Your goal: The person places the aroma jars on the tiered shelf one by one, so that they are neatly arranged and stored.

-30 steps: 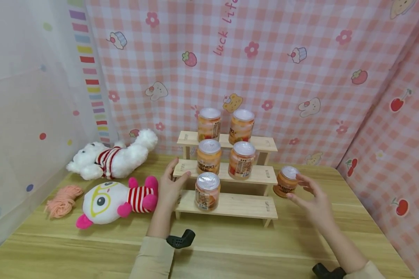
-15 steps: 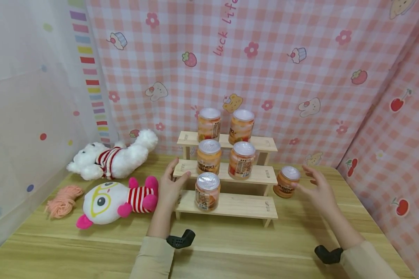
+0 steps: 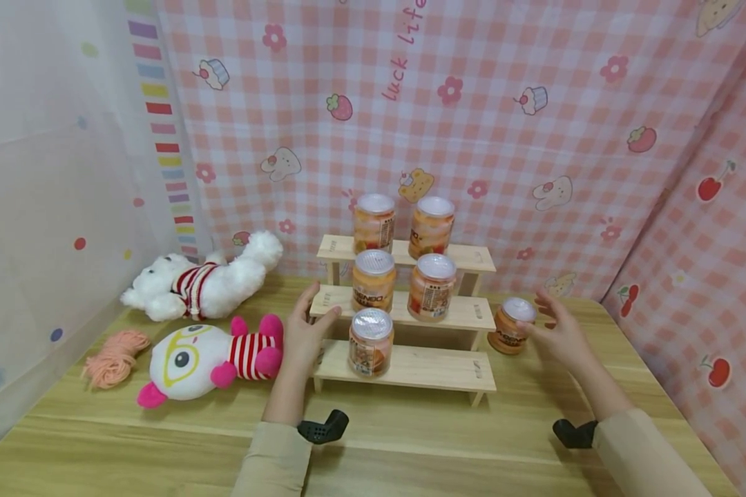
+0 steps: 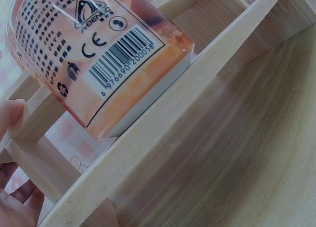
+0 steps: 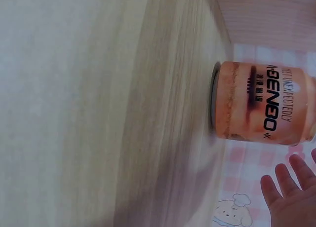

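Observation:
In the head view, my left hand (image 3: 304, 331) grips the left end of a three-step wooden shelf (image 3: 423, 366) at its middle step. The left wrist view shows the thumb (image 4: 11, 111) against the wood and the other fingers behind. My right hand (image 3: 566, 335) is spread just right of an orange jar (image 3: 511, 331) with a silver lid, which stands upright on the table beside the shelf. The right wrist view shows its fingers (image 5: 286, 180) straight and apart from that jar. Similar jars stand on the shelf: two on top, two in the middle, one (image 3: 370, 343) on the lowest step.
Left of the shelf lie a white plush dog (image 3: 205, 279) and a plush toy with yellow glasses (image 3: 193, 362). Pink yarn (image 3: 117, 355) lies at the far left of the wooden table (image 3: 410, 449). A checked curtain (image 3: 503, 152) hangs behind.
My right hand has drawn back rightward from the jar's lid, its fingers now spread. The jar stays in place, and my left hand has not moved on the shelf.

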Demonstrator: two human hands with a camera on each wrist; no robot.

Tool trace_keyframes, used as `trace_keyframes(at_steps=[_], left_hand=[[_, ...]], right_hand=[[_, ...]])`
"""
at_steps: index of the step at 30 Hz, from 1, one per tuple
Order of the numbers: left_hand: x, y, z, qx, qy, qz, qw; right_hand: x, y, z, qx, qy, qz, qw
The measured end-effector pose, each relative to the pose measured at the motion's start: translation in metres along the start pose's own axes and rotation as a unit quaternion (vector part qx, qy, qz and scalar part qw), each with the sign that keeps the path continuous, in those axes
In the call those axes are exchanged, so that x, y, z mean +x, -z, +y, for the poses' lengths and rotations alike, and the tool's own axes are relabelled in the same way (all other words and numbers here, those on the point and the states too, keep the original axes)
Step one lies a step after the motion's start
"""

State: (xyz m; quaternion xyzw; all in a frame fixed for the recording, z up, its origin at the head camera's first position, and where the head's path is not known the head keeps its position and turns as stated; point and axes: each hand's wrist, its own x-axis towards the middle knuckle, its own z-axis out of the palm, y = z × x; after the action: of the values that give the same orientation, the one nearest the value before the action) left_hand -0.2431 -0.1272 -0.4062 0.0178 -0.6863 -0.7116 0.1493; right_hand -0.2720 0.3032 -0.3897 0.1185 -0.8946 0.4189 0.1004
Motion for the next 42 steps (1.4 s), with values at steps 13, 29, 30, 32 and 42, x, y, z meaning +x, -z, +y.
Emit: trace_keyframes(at_steps=[13,29,30,32,42], left_hand=[[0.000,0.000,0.001,-0.008,0.011,0.002,0.9999],[0.000,0.001,-0.002,0.001,0.005,-0.002,1.0000],[0.000,0.001,-0.002,0.000,0.007,-0.004,1.0000],[0.000,0.001,-0.002,-0.006,0.011,-0.007,0.9999],[-0.008,0.001,0.016,-0.013,0.010,-0.015,0.9998]], right_hand=[[0.007,-0.002,0.006,0.032,-0.043,-0.037,0.998],[0.005,-0.012,0.008,0.031,-0.030,0.003,0.999],[0.005,-0.012,0.008,0.029,-0.030,0.006,0.999],[0.004,-0.014,0.008,0.025,-0.029,0.014,0.999],[0.000,-0.019,0.008,0.005,-0.008,0.067,0.998]])
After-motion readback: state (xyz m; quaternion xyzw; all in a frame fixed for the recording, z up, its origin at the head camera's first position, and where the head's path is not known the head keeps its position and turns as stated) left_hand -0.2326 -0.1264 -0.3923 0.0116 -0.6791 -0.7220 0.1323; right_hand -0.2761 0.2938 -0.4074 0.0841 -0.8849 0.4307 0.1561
